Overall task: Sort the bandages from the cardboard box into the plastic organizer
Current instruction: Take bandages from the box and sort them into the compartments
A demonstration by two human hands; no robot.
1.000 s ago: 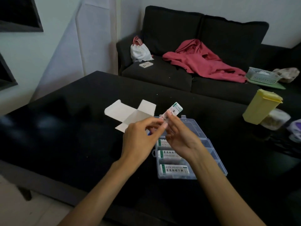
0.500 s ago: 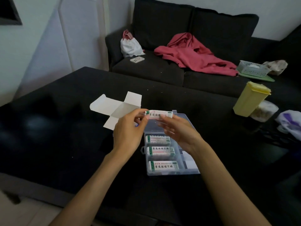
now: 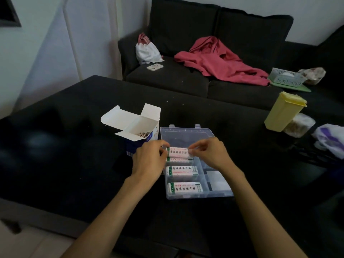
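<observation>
Over organizer [image 3: 219, 193], bandage [image 3: 178, 152] pinched btwn both hands' grip.

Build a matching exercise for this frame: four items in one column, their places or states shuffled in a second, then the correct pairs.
Items
1. cardboard box
2. bandage strip
3. yellow container
4. red garment

Places or states
A. draped over the sofa seat
B. held at its ends by the left hand and the right hand above the plastic organizer
C. flaps open, left of the organizer
D. upright near the table's right edge

Pairs: 1-C, 2-B, 3-D, 4-A
</observation>
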